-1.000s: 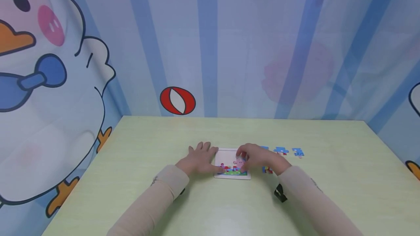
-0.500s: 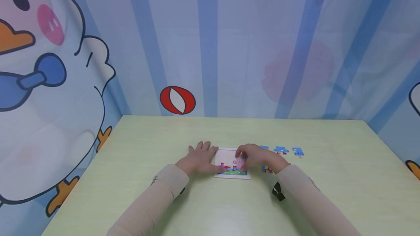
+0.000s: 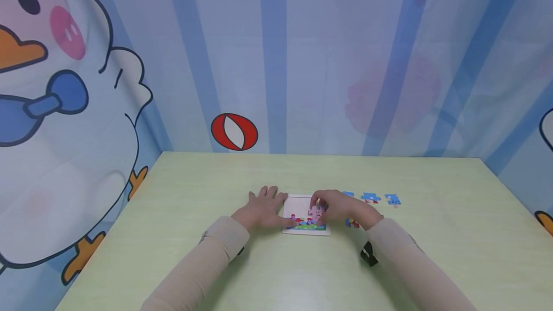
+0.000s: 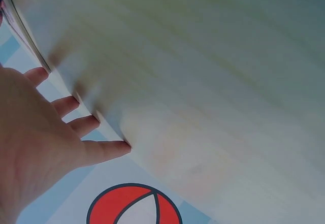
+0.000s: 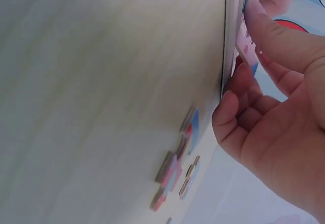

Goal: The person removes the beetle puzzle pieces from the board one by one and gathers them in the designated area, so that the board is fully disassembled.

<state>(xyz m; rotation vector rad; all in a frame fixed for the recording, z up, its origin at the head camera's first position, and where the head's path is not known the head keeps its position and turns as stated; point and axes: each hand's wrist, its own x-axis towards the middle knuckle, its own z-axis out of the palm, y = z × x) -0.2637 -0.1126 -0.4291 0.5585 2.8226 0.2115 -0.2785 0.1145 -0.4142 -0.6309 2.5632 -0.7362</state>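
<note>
A small white-framed jigsaw tray (image 3: 298,202) lies on the table, with a strip of fitted pieces (image 3: 306,227) showing red figures and green ground along its near side. My right hand (image 3: 341,206) reaches over the tray's right side, pinching a pink puzzle piece (image 3: 317,212) between thumb and fingers. In the right wrist view this puzzle piece (image 5: 247,50) looks tilted against the tray, partly hidden by the thumb. My left hand (image 3: 260,209) lies with fingers spread at the tray's left edge, its thumb on the near left corner. In the left wrist view its fingertips touch the tabletop.
Several loose puzzle pieces lie right of the tray: a blue and red piece (image 3: 370,197), a blue piece (image 3: 393,199), a piece by the wrist (image 3: 352,223) and one partly covered piece (image 3: 348,194). A printed curtain (image 3: 311,61) hangs behind the pale table (image 3: 276,282).
The pink piece has shifted and tilted slightly in my right hand, so more of it shows now. My left hand stays in place on the tray's edge.
</note>
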